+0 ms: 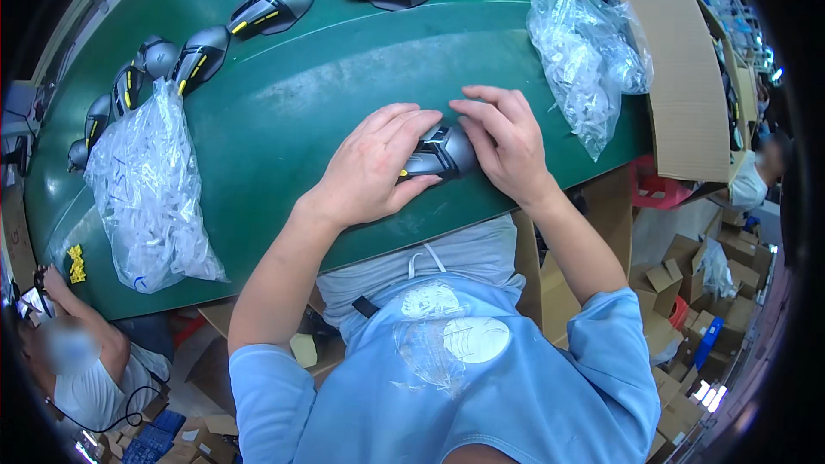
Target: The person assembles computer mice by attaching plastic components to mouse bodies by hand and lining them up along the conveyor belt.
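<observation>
A grey and black computer mouse with yellow side buttons sits on the green table between my hands. My left hand wraps round its left end, fingers over the far side and thumb along the near side. At the mouse's right end is my right hand, its fingers apart and curved; one digit lies against the mouse's edge or very close to it. The left part of the mouse is partly hidden under my left fingers.
Similar mice stand in a curved row along the table's far and left side. A clear bag of small pale parts lies left, another clear plastic bag right, beside an open cardboard box. Yellow pieces lie near another person.
</observation>
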Demonstrator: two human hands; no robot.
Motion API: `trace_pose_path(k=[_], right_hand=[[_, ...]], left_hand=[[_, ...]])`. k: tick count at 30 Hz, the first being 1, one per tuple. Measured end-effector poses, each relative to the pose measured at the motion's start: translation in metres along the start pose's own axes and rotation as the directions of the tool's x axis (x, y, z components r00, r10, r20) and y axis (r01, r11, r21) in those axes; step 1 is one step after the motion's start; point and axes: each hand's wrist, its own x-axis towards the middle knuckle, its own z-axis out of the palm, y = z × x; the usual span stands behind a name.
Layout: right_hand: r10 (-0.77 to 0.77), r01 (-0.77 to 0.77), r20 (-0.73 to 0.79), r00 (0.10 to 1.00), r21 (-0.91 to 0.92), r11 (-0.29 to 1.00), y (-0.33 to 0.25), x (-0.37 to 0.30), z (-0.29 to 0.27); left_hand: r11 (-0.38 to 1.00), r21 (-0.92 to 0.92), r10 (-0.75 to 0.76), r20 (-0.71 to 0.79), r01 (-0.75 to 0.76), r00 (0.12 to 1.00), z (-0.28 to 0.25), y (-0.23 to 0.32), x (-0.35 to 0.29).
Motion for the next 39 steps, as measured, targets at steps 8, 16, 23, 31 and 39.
trace_pose_path(k=[8,16,23,31,39], right_hand=[[-0.080,0.015,0.336,0.939,0.192,0.981,0.004,-0.007,-0.029],[-0.026,-0.054,0.335,0.942,0.226,0.973,0.005,0.006,-0.029],[-0.074,0.009,0.333,0.940,0.194,0.981,0.012,-0.002,-0.029],[-0.062,-0.012,0.400,0.914,0.181,0.983,0.013,0.005,-0.038],[0.044,-0.180,0.484,0.874,0.239,0.954,0.019,0.005,-0.041]], left_hand=[[0.999,-0.021,0.025,-0.039,-0.026,0.999,-0.001,0.000,-0.001],[0.998,-0.053,0.023,-0.058,-0.026,0.998,0.001,-0.001,0.001],[0.999,-0.053,0.010,-0.046,-0.012,0.999,0.002,0.000,0.001],[0.997,0.071,-0.001,-0.013,0.002,1.000,0.009,0.008,0.000],[0.984,0.180,0.000,-0.036,0.007,0.999,0.010,0.012,0.013]])
